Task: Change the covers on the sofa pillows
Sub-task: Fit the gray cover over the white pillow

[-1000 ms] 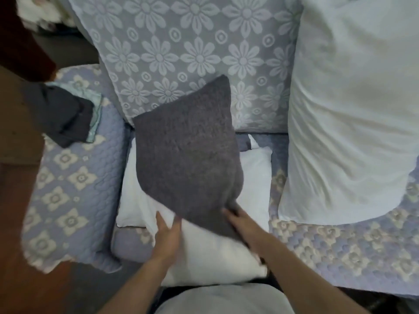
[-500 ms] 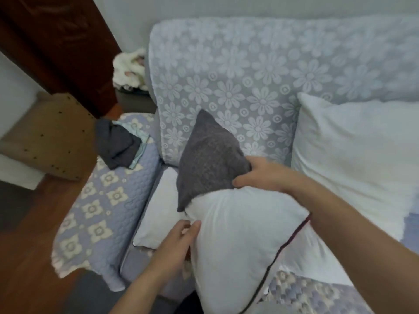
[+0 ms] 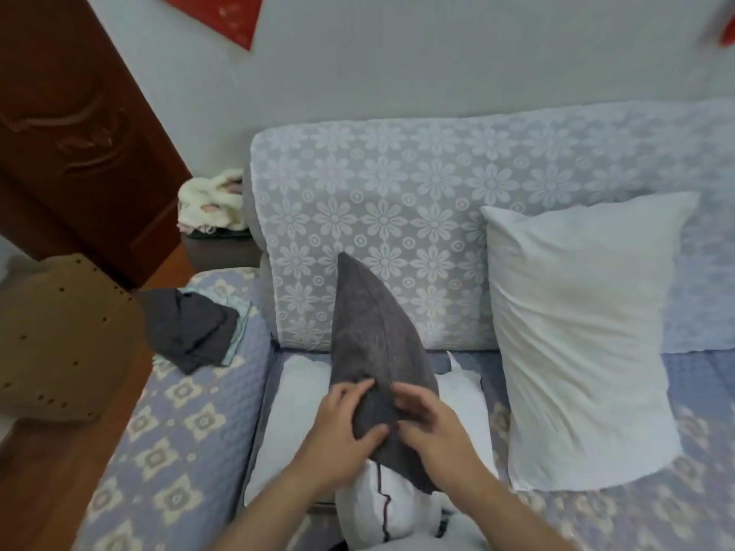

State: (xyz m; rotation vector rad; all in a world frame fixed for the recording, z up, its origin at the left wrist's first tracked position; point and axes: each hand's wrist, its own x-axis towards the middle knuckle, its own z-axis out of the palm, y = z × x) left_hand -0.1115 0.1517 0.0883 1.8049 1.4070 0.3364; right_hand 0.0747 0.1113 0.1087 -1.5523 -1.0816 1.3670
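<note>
Hands meet at lower centre of the frame: the left hand (image 3: pixel 345 427) and right hand (image 3: pixel 431 425) now both pinch the dark grey cover (image 3: pixel 376 344) along its middle seam, fingers curled into the fabric. Half a second ago the right hand gripped higher up while the left steadied the white pillow (image 3: pixel 391 507). The cover now reaches further down, leaving only the pillow's bottom end bare, so covering looks nearly finished. A second bare pillow (image 3: pixel 576 344) leans at right on the sofa (image 3: pixel 397 184).
</note>
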